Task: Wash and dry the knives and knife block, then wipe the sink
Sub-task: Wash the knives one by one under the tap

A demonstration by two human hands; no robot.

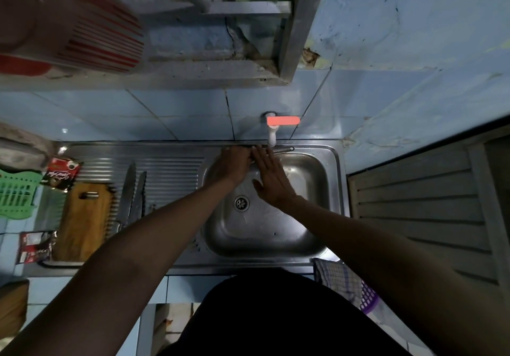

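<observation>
Left hand (233, 163): fingers curled round a dark knife handle (284, 149) at the sink's (335, 179) back rim, under the tap (271, 132).
Right hand (271, 180): spread flat, fingers straight, touching the left.
Knives (133, 190): two lying on the drainboard (171, 170).
Knife block (85, 220): lying beside them.

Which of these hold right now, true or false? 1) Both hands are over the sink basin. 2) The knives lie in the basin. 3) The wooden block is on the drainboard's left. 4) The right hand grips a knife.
1) True: left hand and right hand are over the basin, below the tap.
2) False: the knives lie on the drainboard.
3) True: the wooden block lies there.
4) False: its fingers are straight, holding nothing.
</observation>
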